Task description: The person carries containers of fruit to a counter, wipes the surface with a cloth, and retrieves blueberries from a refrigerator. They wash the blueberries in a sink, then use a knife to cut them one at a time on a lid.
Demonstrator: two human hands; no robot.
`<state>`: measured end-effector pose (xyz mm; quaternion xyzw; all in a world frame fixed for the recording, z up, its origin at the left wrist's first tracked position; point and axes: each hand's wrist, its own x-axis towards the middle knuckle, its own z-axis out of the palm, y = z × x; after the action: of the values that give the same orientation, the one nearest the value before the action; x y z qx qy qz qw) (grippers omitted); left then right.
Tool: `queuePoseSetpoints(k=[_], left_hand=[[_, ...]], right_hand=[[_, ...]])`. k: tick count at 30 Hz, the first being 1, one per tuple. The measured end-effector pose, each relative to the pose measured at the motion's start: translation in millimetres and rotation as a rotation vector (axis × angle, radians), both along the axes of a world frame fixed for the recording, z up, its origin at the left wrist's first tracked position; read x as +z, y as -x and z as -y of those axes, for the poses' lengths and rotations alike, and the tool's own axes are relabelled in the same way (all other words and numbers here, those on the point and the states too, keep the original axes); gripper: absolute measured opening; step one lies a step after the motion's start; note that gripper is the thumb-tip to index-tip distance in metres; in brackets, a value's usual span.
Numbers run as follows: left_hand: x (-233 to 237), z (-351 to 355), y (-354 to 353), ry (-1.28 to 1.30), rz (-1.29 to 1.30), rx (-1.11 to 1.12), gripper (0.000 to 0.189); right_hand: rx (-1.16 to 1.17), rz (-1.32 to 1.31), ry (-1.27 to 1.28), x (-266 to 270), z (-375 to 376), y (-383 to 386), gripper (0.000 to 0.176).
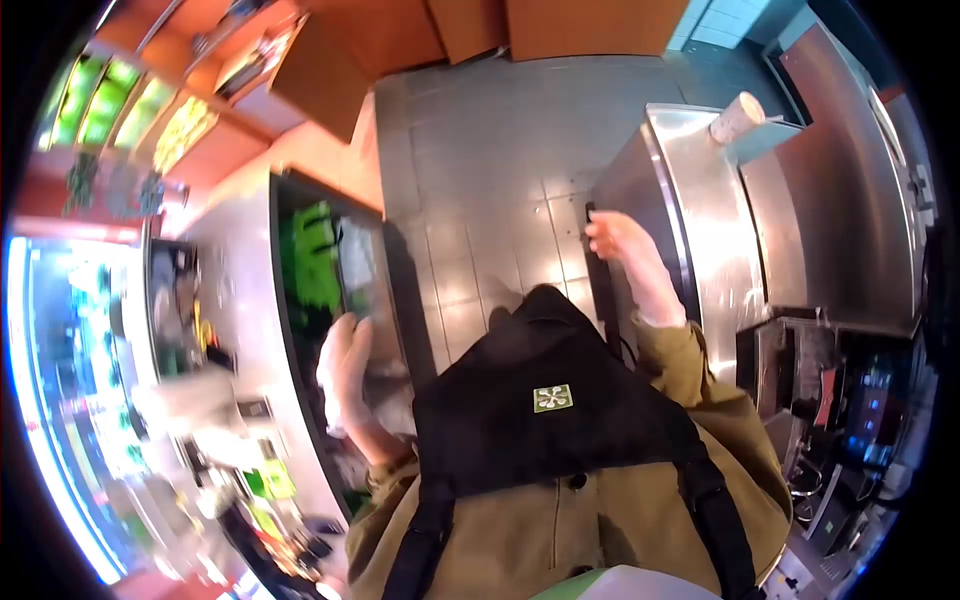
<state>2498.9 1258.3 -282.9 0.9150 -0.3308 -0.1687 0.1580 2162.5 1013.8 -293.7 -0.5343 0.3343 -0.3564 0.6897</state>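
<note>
My left hand [345, 362], in a pale thin glove, reaches over the open drawer [395, 345] at my left. Its fingers are partly stretched out and slightly blurred, close to a divider inside. A bright green package [314, 258] lies in the drawer beyond the fingertips, beside a clear plastic-wrapped item [356, 255]. My right hand [622, 238], also in a pale glove, is by the side of the steel counter at my right. Its fingers are curled at a dark upright edge [598, 275]; I cannot tell what, if anything, they hold.
Steel counters stand on both sides of a tiled floor [470, 250]. A whitish cup or roll [738, 118] stands on the right counter [715, 235]. Orange-brown cabinets [590, 28] are ahead. Blurred containers and utensils crowd the left worktop; black equipment [868, 415] is at right.
</note>
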Motion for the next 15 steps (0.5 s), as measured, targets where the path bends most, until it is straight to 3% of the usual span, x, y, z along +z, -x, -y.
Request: queuePoseSetpoints(k=[1, 2, 4, 5, 8, 9, 10, 12, 13, 14, 15], left_hand=[[10, 68, -25, -0.105, 0.058, -0.271, 0.047], [45, 149, -14, -0.053, 0.064, -0.187, 0.049], [57, 288, -47, 0.158, -0.034, -0.328, 0.049], [62, 348, -54, 0.27, 0.041, -0.375, 0.049], [56, 503, -66, 0.461, 0.192, -0.518, 0.049], [30, 548, -89, 0.483, 0.309, -0.65, 0.051], [30, 583, -92, 0.36, 0.211, -0.666, 0.053], [39, 652, -102, -0.299, 0.052, -0.633, 0.064], [33, 681, -123, -0.48, 0.017, -0.699, 0.064], [32, 705, -130, -0.229, 0.061, -0.759, 0.048], [28, 744, -145, -0.328, -0.087, -0.604, 0.05]], right_hand=[[-0.039, -0.066, -0.069, -2, 30, 0, 0.043], [-0.111, -0.112, -0.07, -5, 58, -1, 0.048], [-0.232, -0.152, -0.137, -19, 142, -14, 0.053], [-0.301, -0.148, -0.175, -28, 178, -17, 0.057], [-0.454, -0.003, -0.202, -48, 290, -39, 0.059], [-0.445, 0.031, -0.219, -66, 331, -42, 0.061], [-0.487, 0.068, -0.227, -68, 364, -50, 0.057], [-0.569, 0.141, -0.149, -34, 431, -75, 0.051], [-0.571, 0.185, -0.157, -34, 466, -77, 0.046], [-0.576, 0.195, -0.164, -35, 502, -76, 0.046], [-0.571, 0.169, -0.162, -34, 541, -70, 0.046]])
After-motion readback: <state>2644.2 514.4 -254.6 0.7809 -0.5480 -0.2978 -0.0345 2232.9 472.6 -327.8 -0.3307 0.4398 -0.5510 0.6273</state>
